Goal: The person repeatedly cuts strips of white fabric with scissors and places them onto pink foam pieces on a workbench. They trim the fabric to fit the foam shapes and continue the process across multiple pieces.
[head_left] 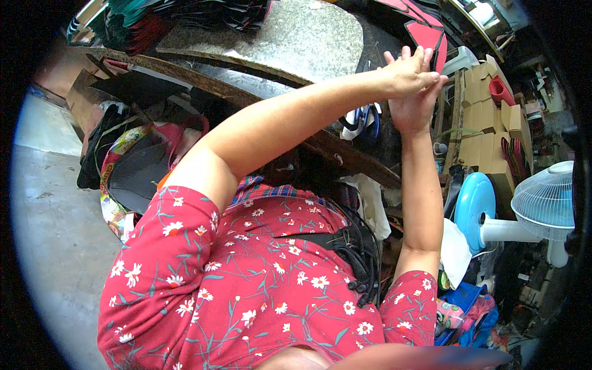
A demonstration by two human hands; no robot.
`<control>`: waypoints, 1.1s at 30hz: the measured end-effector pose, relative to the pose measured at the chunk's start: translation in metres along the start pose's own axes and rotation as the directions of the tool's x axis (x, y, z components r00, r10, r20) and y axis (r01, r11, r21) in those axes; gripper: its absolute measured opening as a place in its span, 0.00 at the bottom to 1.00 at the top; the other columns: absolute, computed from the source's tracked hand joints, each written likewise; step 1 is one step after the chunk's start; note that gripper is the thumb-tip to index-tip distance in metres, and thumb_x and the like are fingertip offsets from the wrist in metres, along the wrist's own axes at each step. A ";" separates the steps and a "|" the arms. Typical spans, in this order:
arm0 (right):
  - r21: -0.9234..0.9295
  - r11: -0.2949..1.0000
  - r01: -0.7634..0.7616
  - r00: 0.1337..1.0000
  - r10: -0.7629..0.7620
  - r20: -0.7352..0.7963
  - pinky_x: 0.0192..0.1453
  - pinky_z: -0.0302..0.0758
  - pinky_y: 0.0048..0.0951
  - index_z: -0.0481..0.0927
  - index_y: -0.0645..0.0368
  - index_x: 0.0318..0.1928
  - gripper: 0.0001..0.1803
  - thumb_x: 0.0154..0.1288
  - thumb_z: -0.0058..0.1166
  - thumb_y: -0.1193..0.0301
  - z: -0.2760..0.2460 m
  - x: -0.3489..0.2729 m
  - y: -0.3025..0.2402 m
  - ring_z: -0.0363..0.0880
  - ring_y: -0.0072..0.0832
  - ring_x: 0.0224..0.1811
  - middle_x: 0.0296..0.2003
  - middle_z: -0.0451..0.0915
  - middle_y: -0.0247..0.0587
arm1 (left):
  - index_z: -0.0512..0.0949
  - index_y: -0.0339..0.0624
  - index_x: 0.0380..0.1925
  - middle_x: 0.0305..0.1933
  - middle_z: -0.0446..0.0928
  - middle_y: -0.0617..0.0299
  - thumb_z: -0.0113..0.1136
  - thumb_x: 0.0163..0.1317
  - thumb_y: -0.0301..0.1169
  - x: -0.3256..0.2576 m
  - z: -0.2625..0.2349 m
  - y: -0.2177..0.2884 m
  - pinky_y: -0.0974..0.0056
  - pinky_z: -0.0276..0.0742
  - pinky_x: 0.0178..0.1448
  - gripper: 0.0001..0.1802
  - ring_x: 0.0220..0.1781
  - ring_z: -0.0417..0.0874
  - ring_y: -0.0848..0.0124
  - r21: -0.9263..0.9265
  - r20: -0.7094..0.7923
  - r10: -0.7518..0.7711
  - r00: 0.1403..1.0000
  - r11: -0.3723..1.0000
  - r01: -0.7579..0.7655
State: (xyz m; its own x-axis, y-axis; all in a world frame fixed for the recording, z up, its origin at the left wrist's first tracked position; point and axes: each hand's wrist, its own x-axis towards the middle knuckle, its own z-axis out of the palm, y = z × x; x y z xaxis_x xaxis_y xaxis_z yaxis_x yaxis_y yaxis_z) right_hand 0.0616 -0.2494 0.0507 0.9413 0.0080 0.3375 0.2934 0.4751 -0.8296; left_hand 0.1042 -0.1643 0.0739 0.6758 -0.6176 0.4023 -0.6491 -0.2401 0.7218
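Observation:
My left hand (404, 79) reaches across to the right, the forearm slanting over the near edge of the worktable (308, 37). It lies against my right hand (414, 114), which comes up from below with its palm partly covered. The fingers of both hands look stretched out, and I see nothing held between them. Just beyond the fingertips are red, black-edged flat pieces (425, 38) at the table's right end. Below my left wrist, a blue-and-white strapped item (364, 121) sits near the table edge; its kind is unclear.
Stacked dark green, black and red flat pieces (139, 24) lie on the table's far left. An open bag with a patterned rim (111, 179) stands at left. Cardboard boxes (478, 111), a red roll (501, 91) and a blue-and-white fan (542, 200) crowd the right side.

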 end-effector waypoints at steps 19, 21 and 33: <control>-0.437 0.892 0.116 0.991 -0.076 0.108 0.73 0.61 0.44 0.32 0.38 0.80 0.57 0.59 0.19 0.20 0.004 0.003 0.002 0.64 0.41 0.72 0.79 0.47 0.48 | 0.88 0.39 0.34 0.33 0.81 0.52 0.70 0.59 0.38 0.015 -0.049 -0.030 0.57 0.79 0.43 0.13 0.35 0.84 0.60 -0.243 -0.227 -0.049 0.973 0.970 -0.008; -0.443 0.891 0.098 0.992 -0.050 0.119 0.70 0.66 0.41 0.34 0.38 0.80 0.57 0.59 0.17 0.19 0.004 0.002 0.001 0.72 0.39 0.66 0.78 0.48 0.48 | 0.87 0.37 0.35 0.33 0.80 0.53 0.70 0.59 0.38 0.016 -0.050 -0.036 0.57 0.79 0.43 0.14 0.35 0.84 0.60 -0.503 -0.025 -0.213 0.977 0.847 0.171; -0.399 0.915 0.052 0.988 0.011 0.154 0.67 0.70 0.43 0.36 0.43 0.80 0.59 0.58 0.16 0.19 0.009 0.002 -0.002 0.76 0.41 0.63 0.77 0.50 0.51 | 0.84 0.35 0.35 0.31 0.78 0.57 0.60 0.58 0.35 0.013 -0.059 -0.040 0.59 0.77 0.45 0.14 0.40 0.83 0.65 -0.236 -0.154 -0.080 0.985 0.971 0.042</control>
State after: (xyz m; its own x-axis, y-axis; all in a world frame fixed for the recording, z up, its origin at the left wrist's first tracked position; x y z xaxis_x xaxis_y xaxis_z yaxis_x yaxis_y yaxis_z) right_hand 0.0614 -0.2428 0.0570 0.9073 0.1488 0.3932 0.3846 0.0837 -0.9193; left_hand 0.1592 -0.1190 0.0835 0.7715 -0.4734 0.4252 -0.5194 -0.0825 0.8505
